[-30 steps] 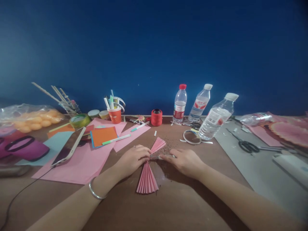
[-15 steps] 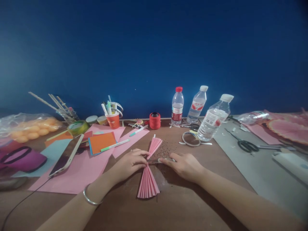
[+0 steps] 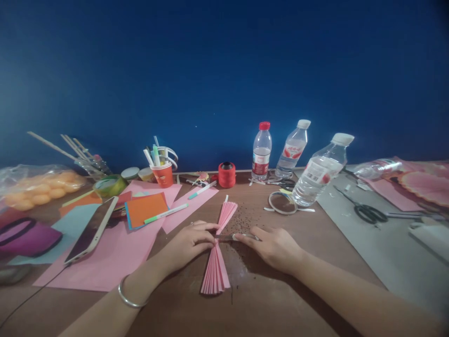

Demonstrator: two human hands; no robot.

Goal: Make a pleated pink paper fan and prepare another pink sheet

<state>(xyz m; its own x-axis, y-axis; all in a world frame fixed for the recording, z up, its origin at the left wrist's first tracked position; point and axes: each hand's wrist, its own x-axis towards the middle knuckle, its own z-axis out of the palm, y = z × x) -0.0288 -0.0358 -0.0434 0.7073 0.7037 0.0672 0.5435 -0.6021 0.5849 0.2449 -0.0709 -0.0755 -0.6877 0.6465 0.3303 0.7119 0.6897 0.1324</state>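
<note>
A pleated pink paper (image 3: pixel 214 275) lies on the brown table, spread like a fan at both ends and narrow at its middle. My left hand (image 3: pixel 191 243) pinches that narrow middle between thumb and fingers, coming from the left. From the other side my right hand (image 3: pixel 275 245) grips a slim knife-like tool (image 3: pixel 227 237), index finger stretched along it. The tool's thin grey end points left and meets the paper's middle beside my left fingertips. Whether it cuts into the folds I cannot tell.
Dark crumbs (image 3: pixel 245 213) are scattered behind my right hand. A red thread spool (image 3: pixel 227 175), a red cup of pens (image 3: pixel 163 176) and water bottles (image 3: pixel 317 171) stand along the wall. Scissors (image 3: pixel 370 213) lie right, a phone (image 3: pixel 91 229) and coloured sheets left.
The view has shifted slightly, so things at the sides sit further outward. The near fan of the pink paper looks a little narrower. Both hands keep their grip.
</note>
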